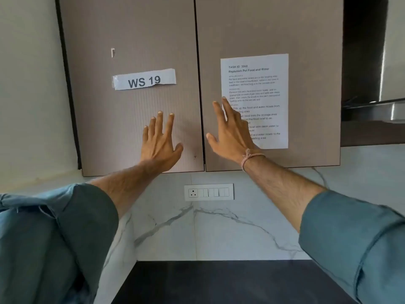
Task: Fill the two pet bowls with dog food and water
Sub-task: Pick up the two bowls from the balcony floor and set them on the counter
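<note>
Holding my left hand point(158, 140) and right hand point(230, 133) up, fingers spread and empty, before the ribbed taupe cabinet doors point(131, 29), perhaps touching them; bowls and dog food out of view, so I judge nothing started; next, find them.

Doors point(131, 29) at 12 o'clock: matt laminate with a fine ribbed grain. On them are a plain paper sheet point(254, 84) and a paper label point(144, 80) under shiny tape. Wall point(219, 227) at centre: smooth, veined, marble-look tile. Switch plate point(209, 191): white plastic. Worktop point(230, 281) at 6: dark, matt. Hood point(392, 62) at 2: brushed metal. Sleeves point(54, 238): soft cloth.
</note>
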`<state>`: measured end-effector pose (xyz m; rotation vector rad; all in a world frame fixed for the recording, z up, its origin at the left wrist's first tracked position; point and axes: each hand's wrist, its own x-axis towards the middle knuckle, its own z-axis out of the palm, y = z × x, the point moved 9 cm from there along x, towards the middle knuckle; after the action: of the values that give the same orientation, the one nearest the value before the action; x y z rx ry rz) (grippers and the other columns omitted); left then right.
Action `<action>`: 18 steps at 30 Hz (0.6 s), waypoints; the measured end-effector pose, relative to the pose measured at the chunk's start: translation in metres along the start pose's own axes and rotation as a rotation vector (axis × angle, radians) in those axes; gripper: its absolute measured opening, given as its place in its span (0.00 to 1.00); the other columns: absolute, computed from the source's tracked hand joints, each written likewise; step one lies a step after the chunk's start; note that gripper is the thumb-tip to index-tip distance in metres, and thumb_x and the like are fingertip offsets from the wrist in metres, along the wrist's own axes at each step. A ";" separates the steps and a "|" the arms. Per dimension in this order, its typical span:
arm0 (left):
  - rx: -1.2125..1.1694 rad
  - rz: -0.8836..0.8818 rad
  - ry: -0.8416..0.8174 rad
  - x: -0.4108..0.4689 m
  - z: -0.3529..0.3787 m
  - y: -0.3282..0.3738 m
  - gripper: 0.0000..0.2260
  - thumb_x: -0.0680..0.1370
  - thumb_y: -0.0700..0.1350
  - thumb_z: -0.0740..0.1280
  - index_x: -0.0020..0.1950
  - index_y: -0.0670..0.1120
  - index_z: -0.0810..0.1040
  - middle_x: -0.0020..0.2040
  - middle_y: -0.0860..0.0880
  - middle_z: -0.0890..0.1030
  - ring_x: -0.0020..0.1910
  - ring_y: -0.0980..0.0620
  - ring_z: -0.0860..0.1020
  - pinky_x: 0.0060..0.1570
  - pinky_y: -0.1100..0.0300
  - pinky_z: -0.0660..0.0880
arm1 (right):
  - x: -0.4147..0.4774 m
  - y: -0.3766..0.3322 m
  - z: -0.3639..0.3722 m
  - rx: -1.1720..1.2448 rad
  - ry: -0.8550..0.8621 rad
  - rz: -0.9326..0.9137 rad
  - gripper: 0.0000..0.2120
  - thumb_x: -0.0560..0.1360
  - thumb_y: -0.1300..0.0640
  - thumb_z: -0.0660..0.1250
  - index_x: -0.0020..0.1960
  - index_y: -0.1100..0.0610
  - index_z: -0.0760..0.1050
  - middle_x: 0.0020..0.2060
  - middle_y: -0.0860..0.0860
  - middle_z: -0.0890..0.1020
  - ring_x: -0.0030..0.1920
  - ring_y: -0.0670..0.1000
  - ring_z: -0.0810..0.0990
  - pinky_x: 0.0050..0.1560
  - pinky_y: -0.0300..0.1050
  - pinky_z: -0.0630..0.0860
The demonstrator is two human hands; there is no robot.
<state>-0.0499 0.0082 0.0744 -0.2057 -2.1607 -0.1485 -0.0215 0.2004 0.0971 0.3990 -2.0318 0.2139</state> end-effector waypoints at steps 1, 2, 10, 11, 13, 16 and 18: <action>0.015 -0.004 0.002 -0.002 0.000 0.001 0.39 0.82 0.57 0.62 0.85 0.50 0.43 0.84 0.41 0.43 0.83 0.38 0.44 0.80 0.40 0.46 | 0.000 0.000 0.002 0.001 0.000 -0.003 0.43 0.78 0.45 0.68 0.83 0.58 0.51 0.83 0.60 0.51 0.78 0.64 0.61 0.71 0.67 0.69; 0.013 -0.019 0.001 -0.003 -0.001 0.002 0.39 0.81 0.57 0.63 0.85 0.50 0.43 0.84 0.41 0.43 0.83 0.38 0.45 0.80 0.40 0.46 | -0.001 0.002 0.000 0.006 0.004 0.011 0.42 0.78 0.45 0.68 0.83 0.57 0.51 0.83 0.60 0.51 0.79 0.64 0.61 0.72 0.66 0.68; 0.098 -0.094 -0.059 -0.039 -0.006 -0.011 0.40 0.81 0.57 0.64 0.84 0.51 0.43 0.84 0.41 0.44 0.83 0.37 0.47 0.80 0.39 0.49 | -0.012 -0.018 0.028 0.123 -0.055 -0.010 0.41 0.78 0.46 0.69 0.83 0.58 0.53 0.82 0.60 0.53 0.76 0.64 0.65 0.69 0.66 0.71; 0.116 -0.103 -0.064 -0.046 -0.009 -0.015 0.40 0.80 0.57 0.64 0.84 0.51 0.43 0.84 0.41 0.45 0.82 0.36 0.48 0.80 0.39 0.50 | -0.016 -0.026 0.031 0.145 -0.062 -0.022 0.41 0.78 0.46 0.69 0.82 0.58 0.53 0.82 0.60 0.53 0.75 0.64 0.66 0.68 0.66 0.72; 0.147 -0.124 -0.067 -0.061 -0.018 -0.027 0.40 0.80 0.57 0.63 0.84 0.51 0.43 0.84 0.41 0.45 0.82 0.36 0.49 0.80 0.40 0.51 | -0.023 -0.044 0.036 0.186 -0.066 -0.046 0.41 0.78 0.47 0.69 0.82 0.58 0.54 0.82 0.60 0.54 0.74 0.64 0.67 0.66 0.66 0.73; 0.196 -0.161 -0.061 -0.083 -0.039 -0.048 0.40 0.80 0.57 0.63 0.84 0.51 0.43 0.84 0.40 0.46 0.82 0.36 0.49 0.80 0.40 0.51 | -0.033 -0.077 0.036 0.241 -0.074 -0.070 0.40 0.78 0.47 0.69 0.82 0.57 0.54 0.82 0.59 0.54 0.74 0.63 0.67 0.65 0.66 0.73; 0.217 -0.182 -0.065 -0.100 -0.056 -0.064 0.40 0.79 0.57 0.64 0.84 0.51 0.45 0.84 0.40 0.47 0.82 0.36 0.50 0.80 0.40 0.52 | -0.038 -0.104 0.034 0.276 -0.082 -0.085 0.40 0.78 0.47 0.69 0.82 0.57 0.54 0.82 0.59 0.54 0.74 0.63 0.68 0.65 0.66 0.74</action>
<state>0.0378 -0.0741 0.0217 0.1128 -2.2398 -0.0109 0.0048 0.1003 0.0458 0.6745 -2.0661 0.4338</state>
